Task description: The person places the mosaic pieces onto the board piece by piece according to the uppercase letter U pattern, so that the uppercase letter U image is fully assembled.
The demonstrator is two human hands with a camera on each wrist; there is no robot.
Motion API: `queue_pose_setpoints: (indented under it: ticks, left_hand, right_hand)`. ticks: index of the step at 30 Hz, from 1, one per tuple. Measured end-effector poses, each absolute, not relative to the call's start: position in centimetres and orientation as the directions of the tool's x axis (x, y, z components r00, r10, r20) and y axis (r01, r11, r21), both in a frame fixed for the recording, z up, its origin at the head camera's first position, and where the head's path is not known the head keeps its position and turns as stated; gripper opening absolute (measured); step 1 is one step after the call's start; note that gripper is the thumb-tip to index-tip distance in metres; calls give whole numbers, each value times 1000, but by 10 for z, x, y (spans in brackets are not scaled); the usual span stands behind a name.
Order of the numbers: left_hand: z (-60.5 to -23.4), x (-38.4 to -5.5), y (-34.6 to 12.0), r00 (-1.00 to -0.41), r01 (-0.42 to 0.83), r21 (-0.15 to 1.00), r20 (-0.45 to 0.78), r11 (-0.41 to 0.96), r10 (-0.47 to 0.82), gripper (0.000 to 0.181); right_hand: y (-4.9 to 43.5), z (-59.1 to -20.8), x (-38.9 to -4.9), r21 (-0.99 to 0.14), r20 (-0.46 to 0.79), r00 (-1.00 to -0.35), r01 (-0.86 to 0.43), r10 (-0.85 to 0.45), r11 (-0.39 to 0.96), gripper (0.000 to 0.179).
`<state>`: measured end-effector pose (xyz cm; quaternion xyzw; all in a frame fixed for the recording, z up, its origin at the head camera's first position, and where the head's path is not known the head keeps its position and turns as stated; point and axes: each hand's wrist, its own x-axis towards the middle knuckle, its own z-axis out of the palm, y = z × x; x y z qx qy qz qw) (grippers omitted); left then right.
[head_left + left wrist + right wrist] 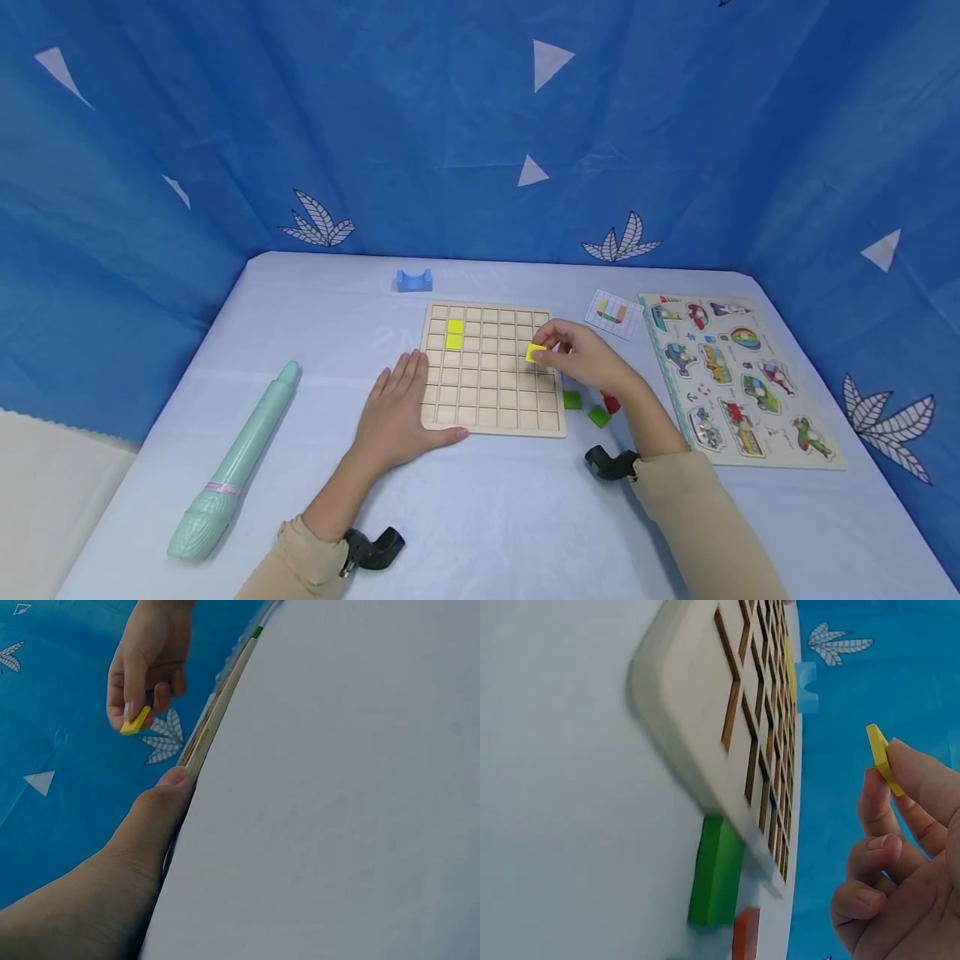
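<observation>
1. A person's right hand (577,354) pinches a yellow tile (536,353) between thumb and fingertips over the right side of a wooden grid board (480,402), the other fingers folded toward the palm in the right wrist view.

2. The step in hand appears to be the placing of a yellow piece; two yellow tiles (454,327) already sit in adjoining cells toward the board's far left corner, one behind the other.

3. The next move seems to call for choosing a cell, turning the tile level with it, lowering it between the ridges and letting go; which cell is meant cannot be told.

4. The held tile is at the right hand's fingertips, tilted and raised clear of the board, well apart from the seated pair.

5. The left hand (392,421), fingers extended and grasping nothing, rests against the board's left edge with its thumb at the near edge, apparently steadying it.

6. Beside the board's right edge, below the right forearm, two green blocks (598,417) and a red block (611,404) wait on the white surface (487,508); a small patterned card (622,321) lies beyond.
</observation>
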<state>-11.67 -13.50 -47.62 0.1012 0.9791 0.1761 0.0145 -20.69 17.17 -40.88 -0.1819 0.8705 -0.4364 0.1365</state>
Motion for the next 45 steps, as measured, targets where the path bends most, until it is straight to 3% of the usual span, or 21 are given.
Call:
queue_pose_setpoints:
  ticks: [16, 45]
  left_hand:
    - [-475, -117, -134, -978, 201, 351, 24, 914, 206, 136]
    - [-480, -117, -137, -976, 216, 331, 44, 919, 213, 137]
  right_hand:
    - [126, -411, -222, -839, -70, -882, -200, -466, 505, 11]
    - [63, -427, -228, -801, -104, -851, -234, -514, 551, 21]
